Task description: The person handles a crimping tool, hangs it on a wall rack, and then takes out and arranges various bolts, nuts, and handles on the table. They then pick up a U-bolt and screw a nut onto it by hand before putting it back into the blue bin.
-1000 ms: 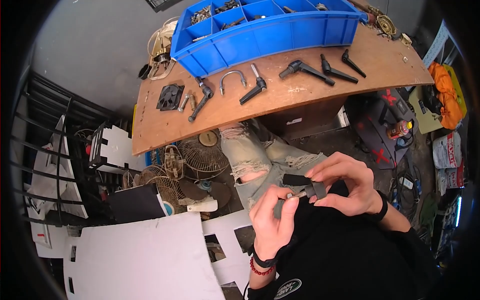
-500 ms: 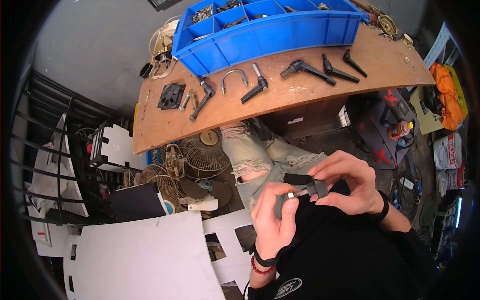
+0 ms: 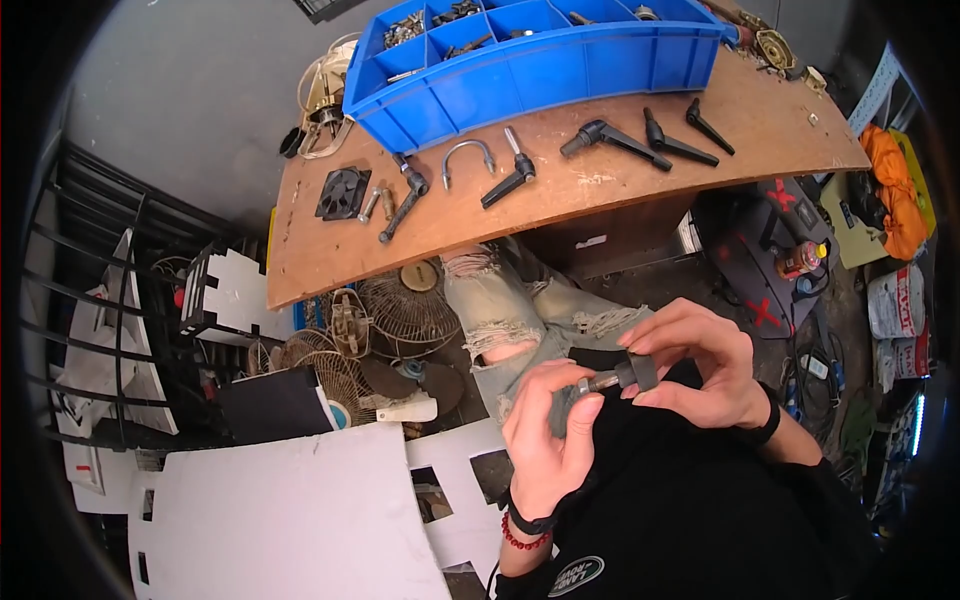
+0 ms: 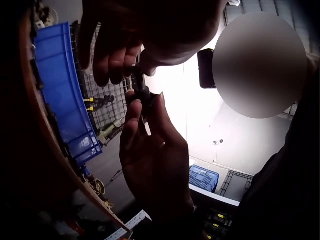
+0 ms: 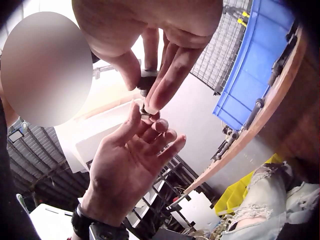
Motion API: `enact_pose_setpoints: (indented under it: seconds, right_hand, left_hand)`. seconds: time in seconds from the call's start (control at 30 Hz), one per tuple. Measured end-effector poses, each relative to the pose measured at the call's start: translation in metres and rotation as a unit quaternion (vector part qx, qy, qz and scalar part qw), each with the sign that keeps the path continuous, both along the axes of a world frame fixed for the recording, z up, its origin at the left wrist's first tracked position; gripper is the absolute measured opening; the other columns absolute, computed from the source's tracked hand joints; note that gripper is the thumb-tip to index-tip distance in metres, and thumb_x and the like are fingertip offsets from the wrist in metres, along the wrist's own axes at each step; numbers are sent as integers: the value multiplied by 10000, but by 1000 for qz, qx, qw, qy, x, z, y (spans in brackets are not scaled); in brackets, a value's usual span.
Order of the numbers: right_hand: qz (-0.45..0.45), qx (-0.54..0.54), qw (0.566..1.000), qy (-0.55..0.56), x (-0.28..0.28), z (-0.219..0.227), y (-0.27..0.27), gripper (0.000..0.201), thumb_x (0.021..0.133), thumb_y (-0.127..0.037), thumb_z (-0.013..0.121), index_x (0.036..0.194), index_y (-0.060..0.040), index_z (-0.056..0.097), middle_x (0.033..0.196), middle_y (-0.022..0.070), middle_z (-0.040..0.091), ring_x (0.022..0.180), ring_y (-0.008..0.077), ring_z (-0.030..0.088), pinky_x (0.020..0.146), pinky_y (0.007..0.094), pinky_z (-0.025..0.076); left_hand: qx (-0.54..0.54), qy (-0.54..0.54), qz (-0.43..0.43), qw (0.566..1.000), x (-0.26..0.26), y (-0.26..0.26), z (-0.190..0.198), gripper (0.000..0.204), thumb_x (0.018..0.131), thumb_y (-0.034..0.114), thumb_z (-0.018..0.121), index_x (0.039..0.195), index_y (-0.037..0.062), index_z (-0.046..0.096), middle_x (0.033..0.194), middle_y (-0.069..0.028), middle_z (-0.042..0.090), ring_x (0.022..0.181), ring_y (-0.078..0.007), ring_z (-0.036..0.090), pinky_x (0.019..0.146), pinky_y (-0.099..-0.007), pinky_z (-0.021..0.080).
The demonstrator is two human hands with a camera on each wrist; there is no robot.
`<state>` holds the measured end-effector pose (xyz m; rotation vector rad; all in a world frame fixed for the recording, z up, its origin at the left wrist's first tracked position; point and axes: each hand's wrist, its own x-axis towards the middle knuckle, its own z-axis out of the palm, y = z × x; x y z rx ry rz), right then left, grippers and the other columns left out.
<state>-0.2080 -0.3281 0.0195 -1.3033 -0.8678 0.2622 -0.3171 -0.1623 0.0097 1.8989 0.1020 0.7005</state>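
Observation:
In the head view the right hand [image 3: 700,365] pinches the black head of a clamping lever [image 3: 642,371] between thumb and fingers, its dark arm pointing left. A metal threaded stud [image 3: 604,381] sticks out of that head toward the left hand [image 3: 548,430]. Thumb and index finger of the left hand pinch a small metal nut [image 3: 585,386] at the stud's end. The right wrist view shows the nut [image 5: 145,116] at the left fingertips, below the black head [image 5: 147,80]. In the dark left wrist view both hands meet around the part [image 4: 142,92].
On the wooden table [image 3: 330,262] lie a small fan [image 3: 342,193], bolts [image 3: 370,204], a U-bolt [image 3: 466,146] and several black levers [image 3: 512,180]. Behind them stands a blue divided bin [image 3: 540,80] with hardware. White board [image 3: 290,510] and old fans [image 3: 405,310] are at the lower left.
The lever has turned slightly in the right fingers, and its dark arm is less visible. The left thumb and index finger have shifted a little around the nut. Both hands stay in about the same place.

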Motion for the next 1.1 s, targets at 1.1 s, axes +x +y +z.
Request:
enact_pose_setpoints:
  seconds: [1.1]
  right_hand:
    - [2,-22,999,39,4,0,2,416,804,17,789,1187,30,627,1221,184,615,886,162,701,699,242,589]
  left_hand:
    - [-311,-29,-127,941,4,1,-17,215,1017,149,594,1144,-18,547,916,-83,622,816,-137,613,756,-265,485]
